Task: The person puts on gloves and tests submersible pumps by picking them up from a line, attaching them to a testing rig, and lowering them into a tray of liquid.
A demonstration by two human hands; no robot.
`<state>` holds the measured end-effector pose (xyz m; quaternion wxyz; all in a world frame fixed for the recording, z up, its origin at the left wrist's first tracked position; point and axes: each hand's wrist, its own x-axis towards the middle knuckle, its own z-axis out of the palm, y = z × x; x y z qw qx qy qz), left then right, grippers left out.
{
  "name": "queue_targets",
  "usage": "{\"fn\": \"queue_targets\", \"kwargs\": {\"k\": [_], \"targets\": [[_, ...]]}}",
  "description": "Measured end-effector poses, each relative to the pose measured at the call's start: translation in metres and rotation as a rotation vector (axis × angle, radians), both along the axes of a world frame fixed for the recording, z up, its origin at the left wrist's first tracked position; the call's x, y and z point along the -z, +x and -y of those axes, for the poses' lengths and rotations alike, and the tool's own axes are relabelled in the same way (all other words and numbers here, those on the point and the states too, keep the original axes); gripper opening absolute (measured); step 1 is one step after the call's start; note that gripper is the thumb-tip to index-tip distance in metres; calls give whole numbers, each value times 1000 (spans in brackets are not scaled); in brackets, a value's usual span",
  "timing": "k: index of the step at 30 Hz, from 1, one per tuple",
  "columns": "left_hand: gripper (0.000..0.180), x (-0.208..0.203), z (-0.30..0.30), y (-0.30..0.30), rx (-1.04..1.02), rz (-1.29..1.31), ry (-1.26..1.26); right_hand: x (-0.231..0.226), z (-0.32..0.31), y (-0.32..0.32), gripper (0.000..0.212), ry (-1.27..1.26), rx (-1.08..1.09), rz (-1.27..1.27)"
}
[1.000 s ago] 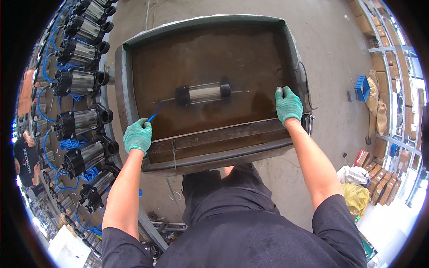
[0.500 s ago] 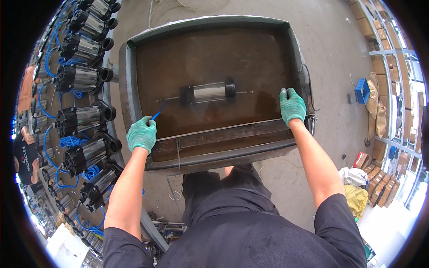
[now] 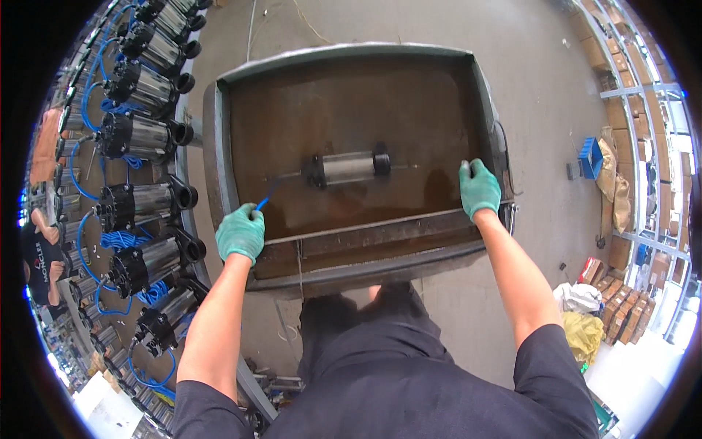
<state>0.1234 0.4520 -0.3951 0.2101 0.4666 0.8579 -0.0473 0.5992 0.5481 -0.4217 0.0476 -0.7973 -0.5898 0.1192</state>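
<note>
A metal tank [image 3: 224, 146] of murky brown liquid stands in front of me. In its middle lies a silver cylinder with black end caps [image 3: 348, 170], on its side, with a thin rod sticking out at each end. My left hand [image 3: 240, 233], in a green glove, is closed on a blue cable [image 3: 265, 196] at the tank's near left corner. The cable leads toward the cylinder's left rod; its join there is blurred. My right hand [image 3: 480, 192], gloved alike, is curled over the tank's right rim, its thumb and forefinger pointing inward.
A ledge [image 3: 351, 233] crosses the tank's near side. At left, a rack holds several clear cylinders with black ends [image 3: 135, 135] and blue cables; a person [image 3: 42, 256] is beyond it. Boxes [image 3: 627, 311], a blue bin [image 3: 591, 157] and shelving [image 3: 636, 91] stand at right.
The whole view has shifted slightly, so the tank sits a little lower in the picture. Both hands keep about the same places on it. The cylinder looks more blurred.
</note>
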Motion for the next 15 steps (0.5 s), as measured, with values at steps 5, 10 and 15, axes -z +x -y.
{"fn": "queue_targets", "kwargs": {"k": [5,10,15], "targets": [[32,-9,-4,1,-9,-8,-55,2,0,2,37,-2,9,3],[32,-11,-3,2,-6,1,-42,5,2,0,38,38,-1,-11],[33,-8,-3,0,0,12,-40,5,2,1,36,64,13,-23]]}}
